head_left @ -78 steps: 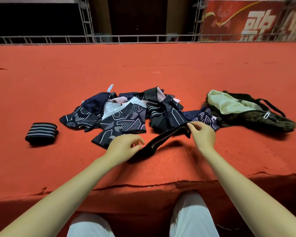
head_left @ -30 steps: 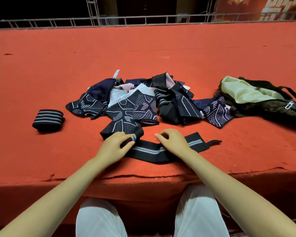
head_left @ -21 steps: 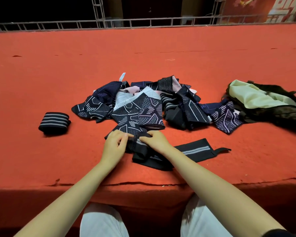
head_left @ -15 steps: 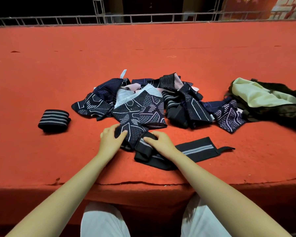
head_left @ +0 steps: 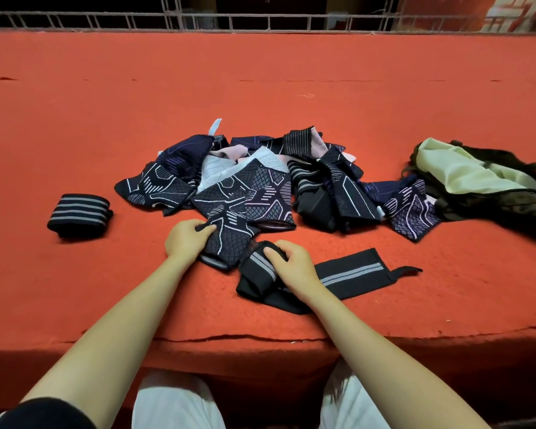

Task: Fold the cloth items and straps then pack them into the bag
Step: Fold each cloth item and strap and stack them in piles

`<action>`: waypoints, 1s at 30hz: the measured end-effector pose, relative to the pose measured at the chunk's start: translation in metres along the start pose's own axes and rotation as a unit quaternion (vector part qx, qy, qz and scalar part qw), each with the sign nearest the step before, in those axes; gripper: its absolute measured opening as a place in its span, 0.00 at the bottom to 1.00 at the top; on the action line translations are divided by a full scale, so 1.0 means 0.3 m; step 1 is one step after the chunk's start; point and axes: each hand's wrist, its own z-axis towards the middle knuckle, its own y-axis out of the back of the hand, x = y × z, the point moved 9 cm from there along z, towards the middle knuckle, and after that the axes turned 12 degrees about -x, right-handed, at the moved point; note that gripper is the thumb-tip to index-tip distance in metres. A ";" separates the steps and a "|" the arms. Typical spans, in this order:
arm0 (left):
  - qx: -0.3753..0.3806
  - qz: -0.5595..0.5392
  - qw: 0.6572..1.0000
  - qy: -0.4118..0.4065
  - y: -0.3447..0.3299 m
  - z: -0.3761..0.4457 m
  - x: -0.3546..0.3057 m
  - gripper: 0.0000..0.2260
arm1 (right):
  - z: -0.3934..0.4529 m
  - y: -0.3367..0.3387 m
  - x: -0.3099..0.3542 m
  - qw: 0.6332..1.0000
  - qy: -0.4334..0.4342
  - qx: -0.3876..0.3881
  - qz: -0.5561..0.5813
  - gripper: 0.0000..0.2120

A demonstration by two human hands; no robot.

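Note:
A black strap with a grey stripe (head_left: 350,275) lies near the front edge of the red carpeted platform (head_left: 260,88). Its left end is folded into a thick roll, and my right hand (head_left: 291,261) grips that roll. Just left of it, my left hand (head_left: 184,238) holds the near edge of a dark patterned cloth (head_left: 229,239) at the front of the pile. Behind them lies a heap of dark patterned cloth items (head_left: 260,181). An open dark bag with a pale lining (head_left: 464,174) sits at the right.
A rolled black strap with grey stripes (head_left: 78,213) rests apart at the left. The platform's front edge (head_left: 260,339) runs just below my wrists, with my white-trousered knees beneath. A metal railing (head_left: 260,21) lines the far side.
The strap was laid flat in front of the pile and its left end folded over rightwards. My left hand has left the strap and moved onto the patterned cloth.

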 end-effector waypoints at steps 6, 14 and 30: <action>-0.014 -0.030 0.999 -0.008 -0.004 0.029 0.000 0.11 | -0.014 0.013 0.003 1.000 0.007 -0.013 0.008 0.13; -0.045 -0.080 0.996 0.023 0.009 0.025 0.019 0.12 | -0.041 0.053 0.004 0.998 0.014 -0.026 -0.060 0.13; -0.051 -0.074 0.995 0.050 0.008 0.012 0.015 0.12 | -0.139 0.111 0.020 0.991 0.052 -0.073 -0.104 0.13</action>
